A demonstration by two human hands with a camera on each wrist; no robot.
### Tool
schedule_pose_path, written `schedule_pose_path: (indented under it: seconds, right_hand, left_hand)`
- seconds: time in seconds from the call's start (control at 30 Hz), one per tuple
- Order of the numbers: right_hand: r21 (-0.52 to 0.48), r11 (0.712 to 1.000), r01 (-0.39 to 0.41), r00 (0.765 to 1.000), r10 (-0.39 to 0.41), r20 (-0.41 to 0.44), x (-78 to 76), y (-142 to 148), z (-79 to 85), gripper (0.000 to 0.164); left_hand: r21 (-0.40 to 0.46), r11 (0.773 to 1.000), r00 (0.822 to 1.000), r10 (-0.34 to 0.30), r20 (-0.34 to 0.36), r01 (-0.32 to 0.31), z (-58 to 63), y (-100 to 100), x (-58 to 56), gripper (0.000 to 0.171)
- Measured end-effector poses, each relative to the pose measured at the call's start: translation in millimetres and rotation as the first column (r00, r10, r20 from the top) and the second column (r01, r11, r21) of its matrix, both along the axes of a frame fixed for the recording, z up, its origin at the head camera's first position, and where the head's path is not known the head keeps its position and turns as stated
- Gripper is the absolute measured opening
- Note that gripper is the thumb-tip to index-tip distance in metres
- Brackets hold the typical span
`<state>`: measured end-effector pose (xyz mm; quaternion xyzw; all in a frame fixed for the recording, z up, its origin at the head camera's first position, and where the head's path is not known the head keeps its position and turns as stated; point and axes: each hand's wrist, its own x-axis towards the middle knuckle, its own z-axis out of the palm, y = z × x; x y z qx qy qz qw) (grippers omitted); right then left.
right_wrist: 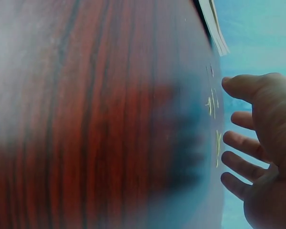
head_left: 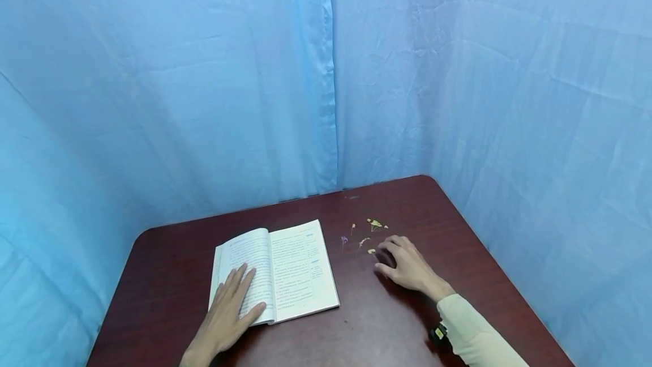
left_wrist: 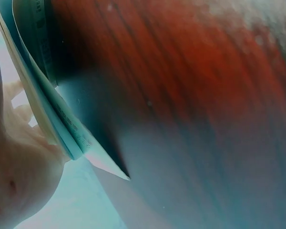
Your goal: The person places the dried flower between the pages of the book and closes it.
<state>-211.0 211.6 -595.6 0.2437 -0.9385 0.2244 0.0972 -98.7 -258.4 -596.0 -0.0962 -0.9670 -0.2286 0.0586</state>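
Observation:
An open book (head_left: pixel 300 268) lies on the dark red table, with my left hand (head_left: pixel 224 313) resting on its left page, fingers spread and straight. In the left wrist view the book's page edges (left_wrist: pixel 62 124) show beside the palm. My right hand (head_left: pixel 407 265) hovers over the table to the right of the book, fingers loosely bent and holding nothing. Just beyond its fingertips are small dried flowers: a pale one (head_left: pixel 371 251) nearest, a pinkish one (head_left: pixel 363 241), a purple one (head_left: pixel 344 240) and a yellow cluster (head_left: pixel 375 223). In the right wrist view the fingers (right_wrist: pixel 243 143) stand apart from the table.
The table (head_left: pixel 326 350) has rounded far corners and a shiny surface. Light blue curtains (head_left: pixel 229 101) hang behind it and along both sides. A small black device (head_left: pixel 438 333) is worn at the right wrist, below the pale sleeve (head_left: pixel 474 330).

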Motion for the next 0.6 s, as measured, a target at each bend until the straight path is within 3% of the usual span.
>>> schedule_pose_path:
  seconds: [0.37,0.6]
  right_hand:
    - [0.058,0.998,0.024,0.994,-0.03,0.103,-0.7,-1.8,-5.6,0.057]
    - [0.052,0.998,0.03,0.997,-0.033,0.065,-1.4,-4.7,-8.2,0.046]
  left_hand:
    - [0.004,1.0,0.998,0.004,0.06,-0.005,-1.8,0.0,2.0,0.083]
    - [0.0,1.0,0.998,0.003,0.066,-0.003,-2.2,-1.6,1.3,0.083]
